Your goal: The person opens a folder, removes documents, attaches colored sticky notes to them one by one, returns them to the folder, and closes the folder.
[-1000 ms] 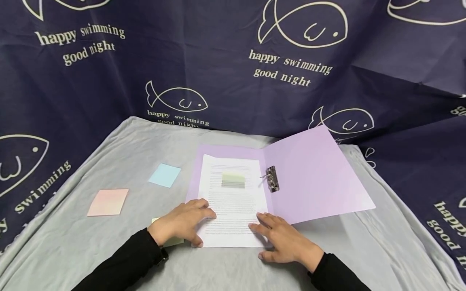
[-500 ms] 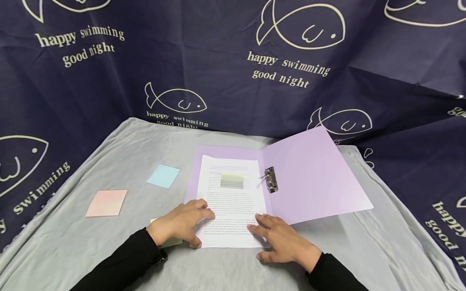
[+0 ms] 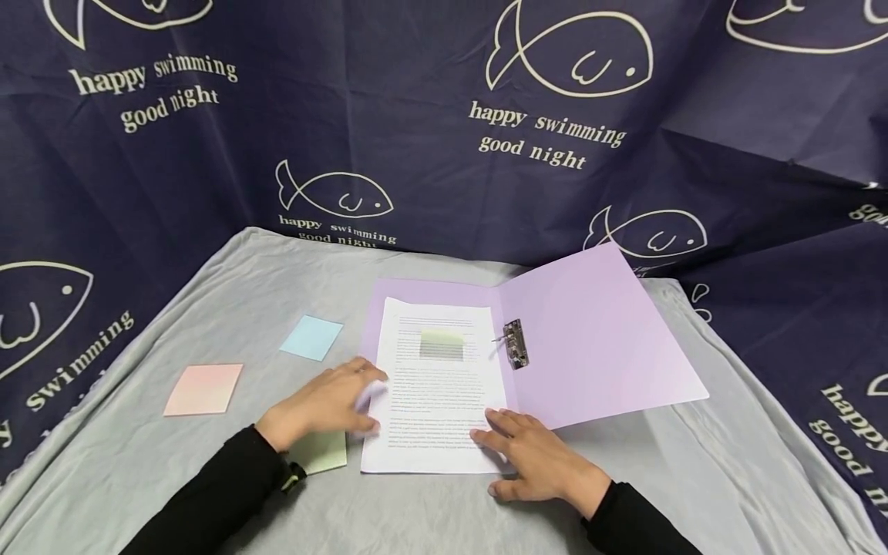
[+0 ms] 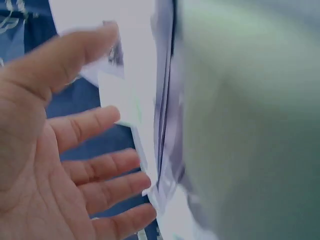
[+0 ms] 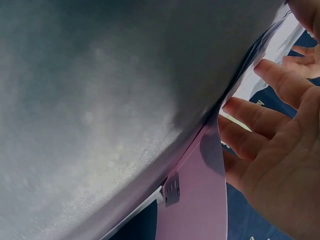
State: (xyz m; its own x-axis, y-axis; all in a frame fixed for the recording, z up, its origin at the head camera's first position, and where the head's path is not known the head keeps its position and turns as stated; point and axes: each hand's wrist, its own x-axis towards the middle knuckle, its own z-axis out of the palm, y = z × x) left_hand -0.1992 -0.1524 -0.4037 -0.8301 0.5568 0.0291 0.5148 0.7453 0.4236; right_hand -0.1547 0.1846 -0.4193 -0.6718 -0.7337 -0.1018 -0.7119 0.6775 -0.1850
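Note:
A purple folder [image 3: 597, 339] lies spread on the cloth, its right cover raised at a slant. On its left side rests a printed white sheet [image 3: 444, 401] bearing a yellow-green sticky note [image 3: 442, 345]. My left hand [image 3: 326, 405] is at the sheet's left edge, fingers extended; the left wrist view shows the same hand [image 4: 55, 165] with fingers spread and nothing held. The fingers of my right hand [image 3: 548, 459] rest on the sheet's lower right edge; in the right wrist view that hand [image 5: 280, 145] has its fingers extended. A metal clip [image 3: 516, 344] sits by the spine.
A pink note pad [image 3: 204, 390] and a blue one [image 3: 312, 337] lie left of the folder. Partly under my left wrist is a green pad [image 3: 327, 455]. A grey cloth [image 3: 444, 516] covers the table; a navy printed curtain [image 3: 430, 100] hangs behind.
My left hand has shifted left and slightly up from the sheet's lower left corner, uncovering more of the green pad. The right hand stays where it was.

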